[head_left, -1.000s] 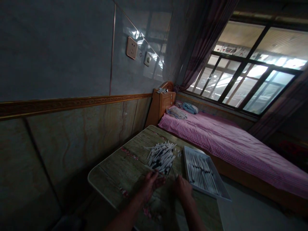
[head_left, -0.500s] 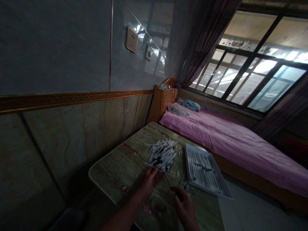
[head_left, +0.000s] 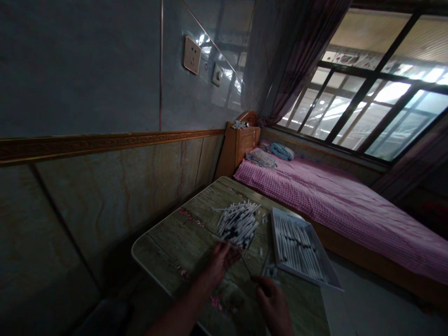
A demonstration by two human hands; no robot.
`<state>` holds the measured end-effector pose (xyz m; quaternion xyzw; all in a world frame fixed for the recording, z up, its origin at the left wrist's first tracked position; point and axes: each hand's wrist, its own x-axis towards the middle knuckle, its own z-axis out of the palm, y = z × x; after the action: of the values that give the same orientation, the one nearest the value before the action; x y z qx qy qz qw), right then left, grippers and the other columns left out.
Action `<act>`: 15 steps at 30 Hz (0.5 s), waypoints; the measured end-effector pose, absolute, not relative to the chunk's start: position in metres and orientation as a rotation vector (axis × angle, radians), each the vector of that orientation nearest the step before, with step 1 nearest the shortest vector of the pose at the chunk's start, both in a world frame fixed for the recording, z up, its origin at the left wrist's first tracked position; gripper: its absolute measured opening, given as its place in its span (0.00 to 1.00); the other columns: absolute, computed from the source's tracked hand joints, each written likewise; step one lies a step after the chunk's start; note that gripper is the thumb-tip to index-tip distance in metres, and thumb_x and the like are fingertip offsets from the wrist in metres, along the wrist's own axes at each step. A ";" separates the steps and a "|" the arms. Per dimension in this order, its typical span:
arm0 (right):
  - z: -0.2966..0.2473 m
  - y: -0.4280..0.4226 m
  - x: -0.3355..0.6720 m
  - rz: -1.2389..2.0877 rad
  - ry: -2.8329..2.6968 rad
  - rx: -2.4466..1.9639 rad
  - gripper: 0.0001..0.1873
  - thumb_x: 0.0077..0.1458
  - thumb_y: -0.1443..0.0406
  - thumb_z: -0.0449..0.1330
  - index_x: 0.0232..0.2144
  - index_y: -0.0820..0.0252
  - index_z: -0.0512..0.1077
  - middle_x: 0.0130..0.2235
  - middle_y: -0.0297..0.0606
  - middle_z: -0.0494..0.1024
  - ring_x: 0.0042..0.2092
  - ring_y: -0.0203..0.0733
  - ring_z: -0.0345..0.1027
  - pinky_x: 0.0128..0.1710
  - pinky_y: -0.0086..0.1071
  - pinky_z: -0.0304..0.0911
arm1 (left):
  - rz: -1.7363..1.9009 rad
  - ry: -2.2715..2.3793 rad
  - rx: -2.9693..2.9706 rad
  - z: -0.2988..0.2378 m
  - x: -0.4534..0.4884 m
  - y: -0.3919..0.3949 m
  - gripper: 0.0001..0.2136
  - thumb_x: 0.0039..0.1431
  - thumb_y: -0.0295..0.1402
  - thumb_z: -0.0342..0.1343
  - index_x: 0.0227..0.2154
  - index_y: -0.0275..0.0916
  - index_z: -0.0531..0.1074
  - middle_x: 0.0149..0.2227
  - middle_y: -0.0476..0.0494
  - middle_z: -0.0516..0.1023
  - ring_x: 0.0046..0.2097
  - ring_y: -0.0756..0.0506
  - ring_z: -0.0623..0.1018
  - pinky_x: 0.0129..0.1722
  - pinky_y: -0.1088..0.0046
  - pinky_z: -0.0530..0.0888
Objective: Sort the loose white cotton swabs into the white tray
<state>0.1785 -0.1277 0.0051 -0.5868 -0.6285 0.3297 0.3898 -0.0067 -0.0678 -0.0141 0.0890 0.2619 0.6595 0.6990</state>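
Observation:
My left hand [head_left: 221,262] is closed at the near edge of a pile of slim white sticks with black parts [head_left: 236,221]. Between its fingertips is a thin stick, mostly hidden, with a pale end showing at the left. A thin dark strand [head_left: 245,265] runs from there, slightly bowed, down to my right hand [head_left: 273,298], whose thumb and forefinger pinch its lower end. Both hands hover over or rest on the wood-patterned table [head_left: 168,238]; which one is unclear. Right of them, a white tray [head_left: 334,276] holds rows of similar sticks with dark middles.
Small pale pieces [head_left: 270,270] lie beside the tray, and a few more near the pile. The tray overhangs the table's right edge. A bed [head_left: 315,186] with a pink checked cover stands behind; a tiled wall [head_left: 147,182] borders the left.
The view has shifted slightly. My right hand is a little lower and farther right, with the strand still stretched between both hands. My left hand keeps its grip.

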 end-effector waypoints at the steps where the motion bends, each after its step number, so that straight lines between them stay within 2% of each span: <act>1: 0.005 -0.128 0.180 0.827 -1.610 -1.494 0.19 0.44 0.59 0.56 0.34 0.60 0.82 0.38 0.47 0.83 0.42 0.54 0.77 0.42 0.40 0.70 | 1.469 0.586 0.195 -0.015 -0.007 -0.068 0.16 0.42 0.34 0.73 0.28 0.37 0.70 0.29 0.44 0.83 0.34 0.41 0.84 0.36 0.65 0.81; 9: 0.015 -0.125 0.183 0.577 -1.789 -1.543 0.17 0.46 0.61 0.55 0.33 0.57 0.82 0.32 0.43 0.80 0.36 0.49 0.75 0.38 0.37 0.68 | 1.466 0.615 0.199 -0.014 -0.006 -0.068 0.14 0.47 0.33 0.70 0.29 0.37 0.70 0.29 0.44 0.83 0.33 0.42 0.84 0.34 0.66 0.81; 15: 0.021 -0.127 0.181 0.419 -1.892 -1.537 0.17 0.47 0.63 0.54 0.34 0.55 0.82 0.31 0.40 0.77 0.33 0.45 0.74 0.33 0.34 0.67 | 1.486 0.618 0.222 -0.013 -0.005 -0.069 0.16 0.44 0.37 0.72 0.28 0.37 0.70 0.28 0.44 0.82 0.32 0.43 0.83 0.33 0.68 0.80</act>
<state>0.1812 -0.1270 0.0214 -0.5871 -0.7226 0.1601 0.3279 -0.0054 -0.0686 -0.0128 0.0990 0.2762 0.6638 0.6880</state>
